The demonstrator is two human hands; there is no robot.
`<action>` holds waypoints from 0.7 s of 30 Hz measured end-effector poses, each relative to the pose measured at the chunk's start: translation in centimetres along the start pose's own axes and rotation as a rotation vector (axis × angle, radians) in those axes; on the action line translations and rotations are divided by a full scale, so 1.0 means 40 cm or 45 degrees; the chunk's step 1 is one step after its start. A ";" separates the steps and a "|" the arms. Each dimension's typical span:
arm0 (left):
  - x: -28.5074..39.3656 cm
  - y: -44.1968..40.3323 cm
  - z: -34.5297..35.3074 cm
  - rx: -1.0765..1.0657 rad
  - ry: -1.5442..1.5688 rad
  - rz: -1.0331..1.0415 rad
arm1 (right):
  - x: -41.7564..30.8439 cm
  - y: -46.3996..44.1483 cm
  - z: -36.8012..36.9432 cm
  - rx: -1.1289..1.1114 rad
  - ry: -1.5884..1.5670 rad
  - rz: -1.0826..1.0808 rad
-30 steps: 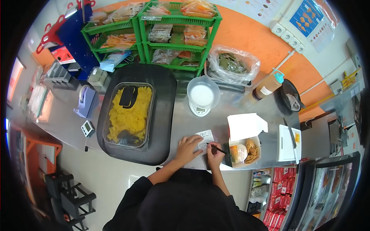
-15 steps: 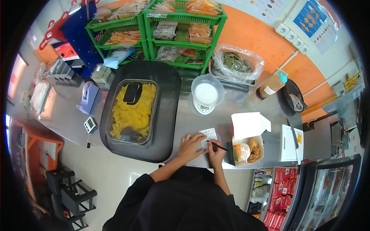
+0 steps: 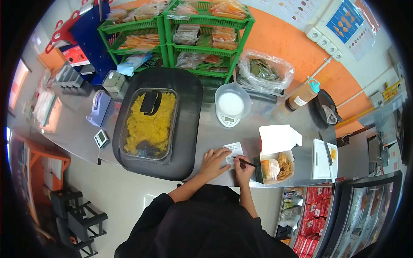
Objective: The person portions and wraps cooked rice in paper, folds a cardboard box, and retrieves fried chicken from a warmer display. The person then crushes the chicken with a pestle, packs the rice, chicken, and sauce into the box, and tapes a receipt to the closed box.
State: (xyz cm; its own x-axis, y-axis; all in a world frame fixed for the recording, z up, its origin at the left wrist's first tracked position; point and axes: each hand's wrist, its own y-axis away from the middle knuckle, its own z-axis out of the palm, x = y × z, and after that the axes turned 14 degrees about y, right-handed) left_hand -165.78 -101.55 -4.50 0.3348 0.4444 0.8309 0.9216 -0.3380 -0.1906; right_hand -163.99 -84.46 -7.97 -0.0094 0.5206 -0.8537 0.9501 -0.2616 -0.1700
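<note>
A small printed receipt [image 3: 234,149] lies on the steel counter in front of me. My left hand [image 3: 213,164] rests flat on its left side, fingers stretched out. In my right hand [image 3: 244,170] is a black pen [image 3: 248,162], its tip at the paper. Just right of that hand stands an open takeaway box [image 3: 279,142] with its white lid raised. Inside the box are fried chicken [image 3: 284,167] and a wrapped pale item [image 3: 270,169] that I cannot make out fully.
Left of my hands is a black warmer [image 3: 185,129] holding yellow rice [image 3: 148,127] under a clear cover. Behind are a white kitchen scale [image 3: 229,107], green racks [image 3: 206,47] of packets and a sauce bottle [image 3: 301,96]. A knife [image 3: 325,150] lies on a white cutting board [image 3: 320,161] at right.
My right hand has shifted slightly to the right with the pen, whose angle differs a little. My left hand stays on the receipt.
</note>
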 end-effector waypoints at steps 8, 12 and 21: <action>-0.018 -0.002 -0.006 -0.054 0.034 0.011 | -0.014 0.040 -0.003 0.037 -0.130 0.046; -0.020 -0.002 -0.006 -0.051 0.052 0.027 | -0.020 0.042 0.001 -0.004 -0.072 0.059; -0.017 -0.002 -0.010 -0.092 0.056 -0.017 | -0.021 0.035 0.003 -0.066 -0.017 0.026</action>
State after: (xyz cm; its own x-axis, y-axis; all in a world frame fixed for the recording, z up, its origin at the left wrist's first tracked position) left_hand -166.15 -102.17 -4.85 0.3125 0.4127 0.8556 0.9088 -0.3920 -0.1429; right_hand -162.69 -85.35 -7.57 0.0061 0.5047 -0.8632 0.9651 -0.2291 -0.1271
